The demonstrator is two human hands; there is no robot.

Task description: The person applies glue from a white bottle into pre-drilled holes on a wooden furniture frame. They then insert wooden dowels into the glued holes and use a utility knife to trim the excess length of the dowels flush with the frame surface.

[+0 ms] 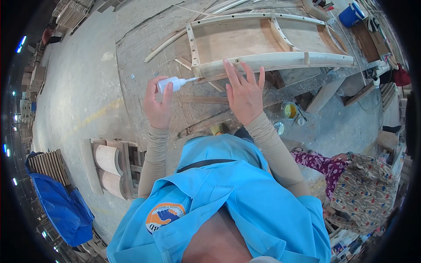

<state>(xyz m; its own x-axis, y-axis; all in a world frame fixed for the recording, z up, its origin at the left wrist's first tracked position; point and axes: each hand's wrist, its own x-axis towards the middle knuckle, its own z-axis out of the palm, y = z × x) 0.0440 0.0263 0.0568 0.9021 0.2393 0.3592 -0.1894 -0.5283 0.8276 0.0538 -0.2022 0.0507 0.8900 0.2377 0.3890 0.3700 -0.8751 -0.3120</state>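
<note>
A small white squeeze bottle (170,84) with a thin nozzle is gripped in my left hand (158,105). It lies nearly level, and its tip points right, close to the lower left corner of a pale wooden frame (254,60). The frame has a curved near rail, crosspieces and a flat panel inside. My right hand (246,94) is held over the near rail with its fingers spread and nothing in it. Its fingertips are at the rail; whether they press on it I cannot tell.
Loose wooden strips (164,46) lie beyond the frame. A blue bucket (351,15) stands at the far right. Below the frame are an open can with yellow contents (290,110) and a round lid (279,128). At right, a person in patterned clothes (364,193) is nearby. Curved wooden parts (109,160) stand at left.
</note>
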